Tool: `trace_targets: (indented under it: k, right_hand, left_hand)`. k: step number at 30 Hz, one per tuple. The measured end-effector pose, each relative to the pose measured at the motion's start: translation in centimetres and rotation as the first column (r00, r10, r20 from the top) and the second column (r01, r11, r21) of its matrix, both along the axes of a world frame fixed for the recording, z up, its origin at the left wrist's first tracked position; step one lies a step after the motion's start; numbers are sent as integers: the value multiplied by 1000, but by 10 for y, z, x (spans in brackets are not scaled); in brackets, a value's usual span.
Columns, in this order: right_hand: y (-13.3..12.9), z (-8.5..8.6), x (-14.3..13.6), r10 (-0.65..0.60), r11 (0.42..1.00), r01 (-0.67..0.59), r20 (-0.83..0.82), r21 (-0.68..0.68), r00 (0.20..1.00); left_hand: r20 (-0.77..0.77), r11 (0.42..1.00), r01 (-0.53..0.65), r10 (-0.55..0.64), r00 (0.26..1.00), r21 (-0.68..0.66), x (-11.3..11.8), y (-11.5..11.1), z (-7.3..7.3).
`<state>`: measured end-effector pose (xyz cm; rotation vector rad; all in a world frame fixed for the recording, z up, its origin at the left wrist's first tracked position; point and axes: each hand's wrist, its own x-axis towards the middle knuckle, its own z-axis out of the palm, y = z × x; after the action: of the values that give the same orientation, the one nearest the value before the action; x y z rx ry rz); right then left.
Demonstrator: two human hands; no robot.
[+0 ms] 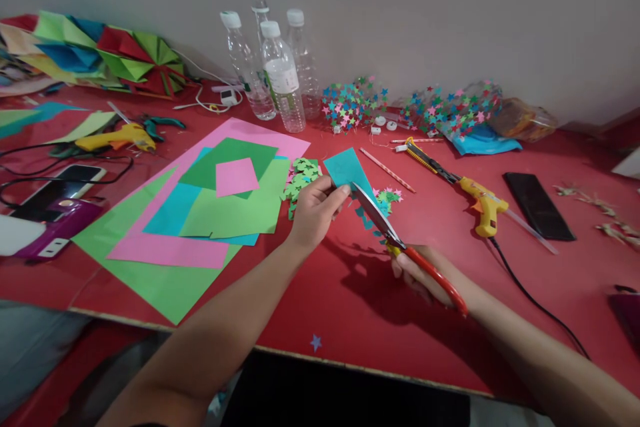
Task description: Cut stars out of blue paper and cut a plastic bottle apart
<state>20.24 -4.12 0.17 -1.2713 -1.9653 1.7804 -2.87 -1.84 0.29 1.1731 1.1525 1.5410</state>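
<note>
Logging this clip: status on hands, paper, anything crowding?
Left hand pinching blue paper. Right hand gripping red-handled scissors, blades at the paper. Green cutouts close to left hand.

**A Craft Workspace by a Pale Wall**

We see a craft workspace: our red table holds coloured paper sheets, red-handled scissors, yellow glue guns and heaped paper cut-outs. Folded paper decorations and small coloured stars lie near the wall, with plastic bottles between them. We cannot tell whether the room is in a home or a shop.
</note>
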Motion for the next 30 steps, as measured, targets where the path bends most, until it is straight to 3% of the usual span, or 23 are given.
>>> trace_targets:
  k: [12, 18, 30]
  right_hand:
    - [1, 2, 0, 40, 996, -42, 38, 72, 998]
    - [0, 3, 0, 39, 995, -43, 50, 88, 998]
    - [3, -3, 1, 20, 994, -32, 109, 101, 994]
  left_hand:
    - [-101, 998, -40, 44, 994, 40, 1, -1, 6]
    - [-36, 1000, 18, -17, 999, 17, 1, 2, 3]
    - [-14, 1000, 23, -23, 1000, -15, -2, 4, -1]
